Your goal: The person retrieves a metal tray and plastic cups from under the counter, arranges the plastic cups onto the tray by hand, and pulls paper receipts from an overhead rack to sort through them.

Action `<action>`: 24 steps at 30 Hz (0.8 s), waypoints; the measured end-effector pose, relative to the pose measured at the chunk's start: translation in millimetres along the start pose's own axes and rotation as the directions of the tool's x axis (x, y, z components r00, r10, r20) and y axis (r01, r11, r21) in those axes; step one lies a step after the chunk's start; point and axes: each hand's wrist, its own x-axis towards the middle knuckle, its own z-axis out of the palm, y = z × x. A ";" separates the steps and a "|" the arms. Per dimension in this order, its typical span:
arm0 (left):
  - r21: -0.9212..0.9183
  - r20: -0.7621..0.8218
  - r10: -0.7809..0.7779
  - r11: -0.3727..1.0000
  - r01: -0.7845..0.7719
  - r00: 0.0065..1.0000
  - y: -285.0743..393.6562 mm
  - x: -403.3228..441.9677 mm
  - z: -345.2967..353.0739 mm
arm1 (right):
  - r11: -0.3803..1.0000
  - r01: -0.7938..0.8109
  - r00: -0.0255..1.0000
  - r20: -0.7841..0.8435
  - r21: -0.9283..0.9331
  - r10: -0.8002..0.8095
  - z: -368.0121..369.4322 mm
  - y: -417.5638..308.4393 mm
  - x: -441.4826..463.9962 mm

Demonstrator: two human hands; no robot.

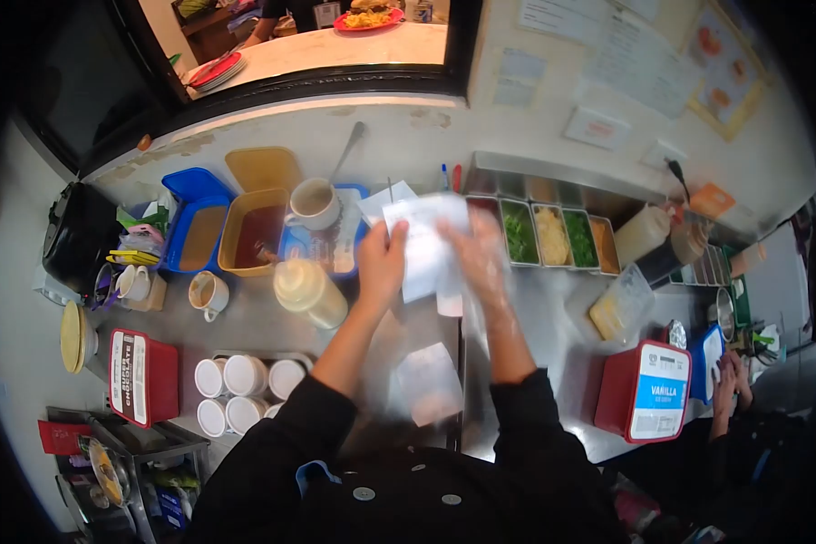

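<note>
A white paper slip (pixel 419 249) is up in front of me over the steel counter. My left hand (pixel 385 258) has its thumb and fingers pinched on the slip's left edge. My right hand (pixel 479 254) is at the slip's right side, smeared by motion, so its grip cannot be made out. Below the hands, another pale paper (pixel 429 383) appears blurred over the counter. A cream squeeze bottle (pixel 310 293) leans left of my left forearm. Behind the slip, more white paper (pixel 378 207) lies near the blue tray.
Metal bins with chopped greens (pixel 519 232) stand back right. A red vanilla tub (pixel 644 392) is at right, near a co-worker's hands (pixel 727 385). Lidded white cups (pixel 245 374) and a red chocolate tub (pixel 143 377) stand left. A mug (pixel 315 203) holds a utensil at the back.
</note>
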 end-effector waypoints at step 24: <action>0.194 0.424 0.449 0.803 -0.563 0.787 -96.2 -63.4 50.0 | 0.518 0.263 0.774 0.498 -0.814 0.391 6.2 54.4 -147.5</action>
